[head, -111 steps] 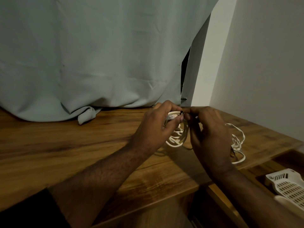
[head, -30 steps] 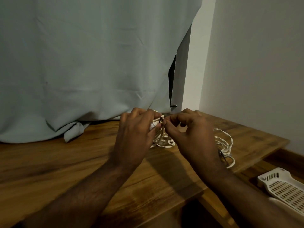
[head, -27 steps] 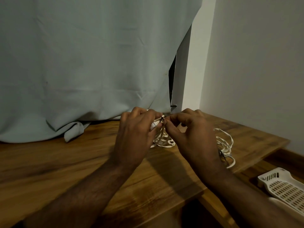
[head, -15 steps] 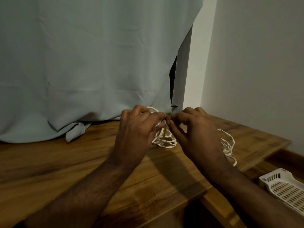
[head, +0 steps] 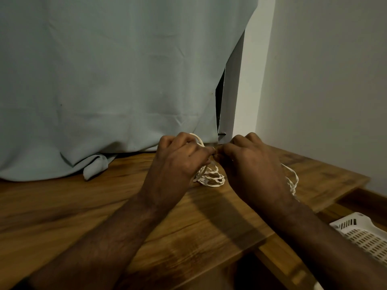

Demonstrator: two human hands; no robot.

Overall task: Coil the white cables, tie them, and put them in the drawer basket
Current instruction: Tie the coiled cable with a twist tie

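Both hands, left hand and right hand, pinch the coiled white cable mid-frame above the wooden table, white basket lower right.

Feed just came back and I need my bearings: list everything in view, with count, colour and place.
coiled cable: one, white, on the desk between the hands, held up at its top
second cable: one, white, loose bundle on the desk behind the right hand, partly hidden
desk: one, brown wood, across the lower frame
curtain: one, pale grey-green, behind the desk, its hem resting on it
wall: one, white, at right
basket: one, white perforated plastic, lower right, below the desk edge
left hand: grips the coiled cable
right hand: pinches at the top of the coil, tie too small to make out
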